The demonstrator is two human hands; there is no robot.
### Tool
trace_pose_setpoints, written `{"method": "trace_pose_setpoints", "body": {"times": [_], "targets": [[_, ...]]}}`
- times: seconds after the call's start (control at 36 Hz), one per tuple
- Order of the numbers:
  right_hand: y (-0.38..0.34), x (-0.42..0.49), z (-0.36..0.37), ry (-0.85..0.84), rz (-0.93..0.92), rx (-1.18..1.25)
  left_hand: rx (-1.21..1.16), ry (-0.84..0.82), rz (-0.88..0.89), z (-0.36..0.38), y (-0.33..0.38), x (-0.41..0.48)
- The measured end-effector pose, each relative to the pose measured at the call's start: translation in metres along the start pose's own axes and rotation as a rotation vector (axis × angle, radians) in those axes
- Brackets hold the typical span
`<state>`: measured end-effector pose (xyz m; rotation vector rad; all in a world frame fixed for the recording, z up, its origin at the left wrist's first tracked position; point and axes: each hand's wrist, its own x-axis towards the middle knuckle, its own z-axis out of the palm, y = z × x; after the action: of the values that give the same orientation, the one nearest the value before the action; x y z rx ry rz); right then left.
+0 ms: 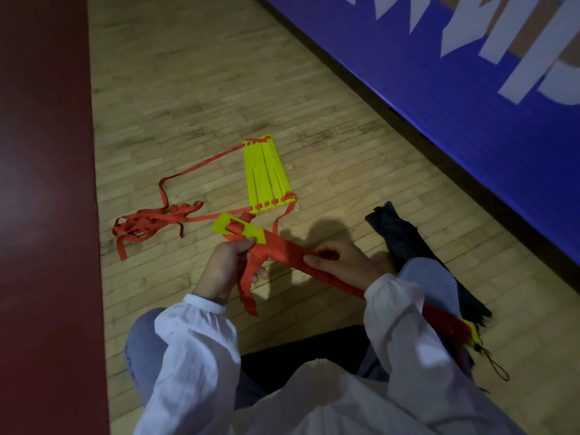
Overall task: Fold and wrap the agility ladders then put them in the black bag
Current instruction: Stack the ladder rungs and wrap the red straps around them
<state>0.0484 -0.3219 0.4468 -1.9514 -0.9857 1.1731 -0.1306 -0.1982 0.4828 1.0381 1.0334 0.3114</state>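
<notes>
The left hand [227,265] and the right hand [340,262] each have a closed grip on one ladder bundle [282,250], almost wrapped. The second ladder [266,174] lies on the floor [188,89], strap loose. The black bag [405,243] seems not yet filled.

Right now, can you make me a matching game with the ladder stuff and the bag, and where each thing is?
Things:
1. wrapped bundle
2. yellow rungs
3. loose red straps
4. black bag

Places:
A. heaped on the floor, far left
B. beside the right knee
C. flat on the floor, beyond the hands
D. held by the left hand and right hand

Pairs: 1-D, 2-C, 3-A, 4-B
</notes>
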Motion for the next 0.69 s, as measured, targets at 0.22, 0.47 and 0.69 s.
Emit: {"method": "trace_pose_setpoints", "body": {"times": [0.22,0.47,0.69], "targets": [[0.0025,0.0029,0.0034,0.148,-0.024,-0.001,-0.028,-0.023,-0.046,-0.0020,0.0015,-0.0035],[0.0046,0.0048,0.0042,0.230,-0.016,-0.029,0.053,-0.016,-0.079,-0.0062,0.0025,-0.0006],[-0.0019,0.0012,0.0068,0.244,-0.037,-0.083,0.036,0.105,-0.020,-0.0039,0.0018,-0.0013]]}}
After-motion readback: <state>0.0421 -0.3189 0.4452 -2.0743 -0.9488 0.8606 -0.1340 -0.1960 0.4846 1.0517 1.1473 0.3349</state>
